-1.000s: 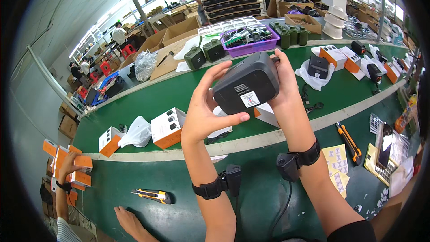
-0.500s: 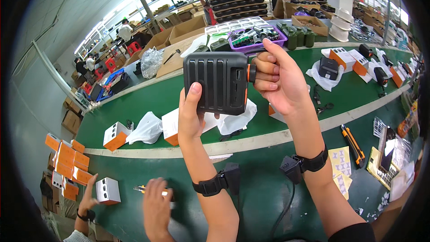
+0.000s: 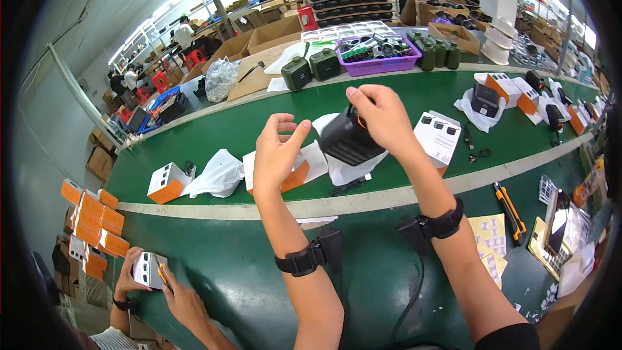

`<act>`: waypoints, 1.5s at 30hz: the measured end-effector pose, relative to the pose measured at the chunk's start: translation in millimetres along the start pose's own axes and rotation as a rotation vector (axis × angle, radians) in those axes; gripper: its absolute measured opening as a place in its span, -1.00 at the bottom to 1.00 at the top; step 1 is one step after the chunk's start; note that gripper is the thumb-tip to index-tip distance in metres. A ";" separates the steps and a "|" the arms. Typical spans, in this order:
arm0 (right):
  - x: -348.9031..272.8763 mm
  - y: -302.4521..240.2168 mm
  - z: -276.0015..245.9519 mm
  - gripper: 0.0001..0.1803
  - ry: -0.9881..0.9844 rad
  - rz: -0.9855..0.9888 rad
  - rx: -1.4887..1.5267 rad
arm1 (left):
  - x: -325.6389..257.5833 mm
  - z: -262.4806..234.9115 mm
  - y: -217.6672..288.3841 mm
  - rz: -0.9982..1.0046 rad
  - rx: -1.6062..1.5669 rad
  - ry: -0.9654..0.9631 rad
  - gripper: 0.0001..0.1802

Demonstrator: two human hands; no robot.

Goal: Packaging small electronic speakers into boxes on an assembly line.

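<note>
My right hand (image 3: pixel 383 120) grips the top handle end of a black ribbed, jerrycan-shaped device (image 3: pixel 350 142) with orange trim. The device hangs tilted above the green bench, over a white plastic bag (image 3: pixel 343 170). To its left, my left hand (image 3: pixel 278 155) is raised with fingers apart, holding nothing and apart from the device. Behind and below that hand lies a white and orange carton (image 3: pixel 299 174). A black cable (image 3: pixel 350 185) lies near the bag. To the right of the device stands another white carton (image 3: pixel 437 137), partly covered by my right forearm.
A co-worker's hands at lower left hold a small white box (image 3: pixel 148 269) and an orange cutter (image 3: pixel 162 275). A purple basket (image 3: pixel 379 65) of parts and green canister-shaped devices (image 3: pixel 297 74) stand behind. An orange utility knife (image 3: pixel 510 212) and yellow sticker sheets (image 3: pixel 489 240) lie at right.
My left hand has let go of the device and opened. My right hand has lowered and tilted it toward the bag. The co-worker's hands have moved onto the small white box.
</note>
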State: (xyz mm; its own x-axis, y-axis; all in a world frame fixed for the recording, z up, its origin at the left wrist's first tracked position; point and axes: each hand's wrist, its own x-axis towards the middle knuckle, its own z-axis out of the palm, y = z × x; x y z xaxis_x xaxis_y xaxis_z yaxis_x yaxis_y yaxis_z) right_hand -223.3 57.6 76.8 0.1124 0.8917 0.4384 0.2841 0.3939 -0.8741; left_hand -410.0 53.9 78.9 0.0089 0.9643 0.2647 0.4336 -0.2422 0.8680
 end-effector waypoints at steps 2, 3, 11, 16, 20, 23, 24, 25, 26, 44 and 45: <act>2.7 13.9 7.6 -0.57 0.120 0.008 -0.229 | 1.2 -1.9 -3.4 0.003 -0.038 -0.022 -0.57; 6.1 23.9 8.7 -0.57 0.118 0.007 -0.229 | 1.7 -2.9 -5.4 0.006 -0.078 -0.042 -0.59; 10.7 38.2 22.7 -0.65 0.339 -0.145 0.101 | 2.9 -4.0 -9.4 0.025 -0.097 -0.137 -0.62; 8.7 62.3 7.5 -0.76 0.069 -0.320 -0.506 | 4.7 -3.3 -9.9 0.051 -0.062 -0.170 -0.61; 6.0 49.3 -1.1 -0.80 -0.536 0.038 -0.682 | 6.8 -13.8 -23.0 0.047 -0.036 -0.082 -0.63; 4.1 45.0 -4.5 -0.75 -0.788 0.193 -0.923 | 13.3 -19.2 -43.7 0.072 0.016 0.067 -0.64; 4.5 46.3 -8.5 -0.73 -0.741 0.203 -0.912 | 14.5 -20.0 -48.5 0.101 0.090 0.260 -0.64; 4.7 46.8 -12.2 -0.71 -0.694 0.214 -0.901 | 16.1 -20.6 -53.1 0.129 0.164 0.451 -0.63; 5.4 41.4 -13.2 -0.68 -0.697 0.206 -0.899 | 19.8 -25.4 -64.1 0.060 0.084 0.522 -0.61; -11.8 -5.7 -8.3 -0.66 -0.639 -0.081 -0.691 | 21.7 -15.6 -100.1 -0.264 -0.366 0.009 -0.83; -12.8 -3.0 -3.0 -0.66 -0.638 -0.082 -0.691 | 25.2 -15.7 -107.0 -0.262 -0.366 0.010 -0.83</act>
State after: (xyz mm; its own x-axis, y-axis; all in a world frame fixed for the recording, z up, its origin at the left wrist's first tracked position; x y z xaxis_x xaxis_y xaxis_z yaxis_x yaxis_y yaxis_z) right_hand -222.7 44.4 74.4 -0.4171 0.9012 0.1173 0.7927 0.4239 -0.4381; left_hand -470.3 102.5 -0.7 -0.0680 0.9975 0.0183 0.0728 -0.0134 0.9973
